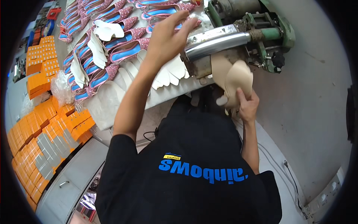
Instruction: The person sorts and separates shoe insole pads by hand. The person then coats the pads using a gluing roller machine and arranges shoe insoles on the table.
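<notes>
In my right hand point(249, 106) is a small bunch of cream shoe insoles point(238, 80), gripped between thumb and fingers just in front of a roller machine point(220, 43). Behind them, another cream piece point(219, 67) lies against the machine's front plate, below the shiny metal roller. My left hand point(167, 39) is raised at the roller's left end, thumb and fingers spread, with nothing visible in it. Beneath my left forearm, more cream insoles point(169, 72) lie fanned out along the table's front edge.
Rows of pink glittery pointed shoes point(128, 52) with blue insides cover the table point(106, 108). White insole pieces point(108, 30) rest on some of them. Orange boxes point(41, 145) are stacked at the left. A wall point(313, 89) closes off the right side; cables point(292, 179) run below it.
</notes>
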The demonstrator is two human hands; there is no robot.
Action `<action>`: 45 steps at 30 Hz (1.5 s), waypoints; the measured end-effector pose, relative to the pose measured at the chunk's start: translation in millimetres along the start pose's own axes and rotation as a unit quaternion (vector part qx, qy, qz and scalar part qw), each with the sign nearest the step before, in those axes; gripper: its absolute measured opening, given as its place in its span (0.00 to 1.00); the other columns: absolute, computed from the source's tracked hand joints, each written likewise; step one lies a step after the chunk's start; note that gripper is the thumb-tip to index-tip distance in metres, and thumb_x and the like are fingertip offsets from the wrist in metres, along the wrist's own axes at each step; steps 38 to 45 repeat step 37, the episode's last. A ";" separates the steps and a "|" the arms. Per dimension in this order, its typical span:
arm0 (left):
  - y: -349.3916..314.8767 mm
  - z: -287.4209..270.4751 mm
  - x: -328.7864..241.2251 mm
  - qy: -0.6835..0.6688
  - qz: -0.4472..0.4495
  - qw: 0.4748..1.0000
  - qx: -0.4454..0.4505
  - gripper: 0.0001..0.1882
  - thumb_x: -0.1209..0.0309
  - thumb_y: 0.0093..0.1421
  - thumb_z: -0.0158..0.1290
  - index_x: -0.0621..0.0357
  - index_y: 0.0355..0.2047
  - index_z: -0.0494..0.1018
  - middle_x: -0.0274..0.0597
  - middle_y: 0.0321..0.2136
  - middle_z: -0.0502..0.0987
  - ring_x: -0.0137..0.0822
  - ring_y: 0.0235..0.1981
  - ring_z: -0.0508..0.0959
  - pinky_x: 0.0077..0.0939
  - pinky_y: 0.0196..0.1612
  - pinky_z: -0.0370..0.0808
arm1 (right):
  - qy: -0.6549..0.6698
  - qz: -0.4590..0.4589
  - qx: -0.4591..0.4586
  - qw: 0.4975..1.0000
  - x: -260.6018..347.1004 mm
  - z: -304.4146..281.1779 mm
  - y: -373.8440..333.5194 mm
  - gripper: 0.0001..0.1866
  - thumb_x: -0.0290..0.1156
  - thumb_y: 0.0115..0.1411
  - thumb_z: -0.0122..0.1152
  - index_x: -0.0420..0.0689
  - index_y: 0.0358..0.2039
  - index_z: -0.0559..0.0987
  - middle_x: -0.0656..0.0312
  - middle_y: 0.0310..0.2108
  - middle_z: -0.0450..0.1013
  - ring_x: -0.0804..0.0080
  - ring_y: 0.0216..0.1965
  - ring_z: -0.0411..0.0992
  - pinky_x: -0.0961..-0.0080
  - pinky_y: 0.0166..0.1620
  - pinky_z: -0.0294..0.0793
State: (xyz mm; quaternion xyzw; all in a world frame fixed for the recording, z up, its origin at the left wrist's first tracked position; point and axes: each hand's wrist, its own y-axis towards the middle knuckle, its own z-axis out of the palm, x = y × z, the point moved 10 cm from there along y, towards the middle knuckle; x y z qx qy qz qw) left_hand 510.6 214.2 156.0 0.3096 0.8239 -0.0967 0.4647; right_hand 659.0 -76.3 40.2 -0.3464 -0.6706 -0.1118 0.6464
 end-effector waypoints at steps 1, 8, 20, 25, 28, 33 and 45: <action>12.5 21.1 16.9 0.040 -0.043 0.993 0.104 0.30 0.51 0.67 0.47 0.70 0.52 0.71 0.52 0.47 0.79 0.39 0.53 0.76 0.29 0.56 0.69 | 0.014 -0.011 0.004 1.000 10.5 6.5 7.0 0.16 0.32 0.63 0.63 0.34 0.47 0.77 0.63 0.40 0.78 0.79 0.40 0.73 0.81 0.45 0.71; 50.5 64.9 81.5 -0.210 -0.089 0.931 0.286 0.21 0.61 0.53 0.67 0.65 0.40 0.80 0.37 0.30 0.81 0.25 0.32 0.77 0.20 0.35 0.73 | 0.006 -0.049 0.001 0.999 44.3 17.1 -7.6 0.16 0.31 0.64 0.61 0.35 0.48 0.76 0.62 0.41 0.77 0.78 0.42 0.73 0.80 0.46 0.71; -149.6 -274.7 38.4 0.348 0.123 0.913 -0.175 0.07 0.80 0.49 0.57 0.59 0.29 0.71 0.45 0.24 0.72 0.46 0.31 0.74 0.34 0.30 0.69 | 0.094 -0.097 0.106 0.985 60.2 36.1 -25.7 0.17 0.28 0.67 0.52 0.33 0.54 0.69 0.50 0.43 0.75 0.62 0.35 0.78 0.70 0.28 0.83; -325.8 -255.7 255.4 0.421 -0.093 0.899 -0.077 0.06 0.82 0.48 0.52 0.60 0.28 0.69 0.47 0.28 0.69 0.51 0.34 0.71 0.42 0.38 0.71 | 0.071 -0.134 0.114 0.982 79.8 64.0 -25.7 0.17 0.26 0.67 0.52 0.33 0.54 0.70 0.51 0.44 0.75 0.64 0.36 0.77 0.73 0.33 0.82; -384.6 -222.4 306.3 0.368 -0.141 0.918 -0.042 0.04 0.79 0.49 0.54 0.62 0.25 0.70 0.48 0.28 0.70 0.51 0.36 0.71 0.42 0.40 0.71 | 0.109 -0.051 0.191 0.974 76.3 88.9 -27.9 0.18 0.26 0.66 0.54 0.32 0.54 0.71 0.53 0.45 0.75 0.68 0.41 0.76 0.73 0.43 0.78; -399.0 -197.4 309.8 0.311 -0.182 0.931 -0.052 0.15 0.65 0.49 0.64 0.64 0.24 0.74 0.47 0.27 0.71 0.48 0.37 0.70 0.38 0.42 0.71 | 0.075 -0.083 0.181 0.977 85.3 100.7 -30.8 0.18 0.26 0.66 0.55 0.31 0.53 0.71 0.53 0.45 0.76 0.69 0.43 0.76 0.73 0.48 0.75; -403.1 -197.3 327.3 0.292 -0.200 0.931 -0.094 0.16 0.62 0.49 0.65 0.62 0.26 0.75 0.48 0.28 0.72 0.47 0.38 0.71 0.40 0.43 0.71 | 0.094 -0.070 0.193 0.974 84.0 95.8 -33.2 0.18 0.26 0.64 0.58 0.32 0.52 0.72 0.54 0.46 0.75 0.69 0.46 0.74 0.72 0.51 0.72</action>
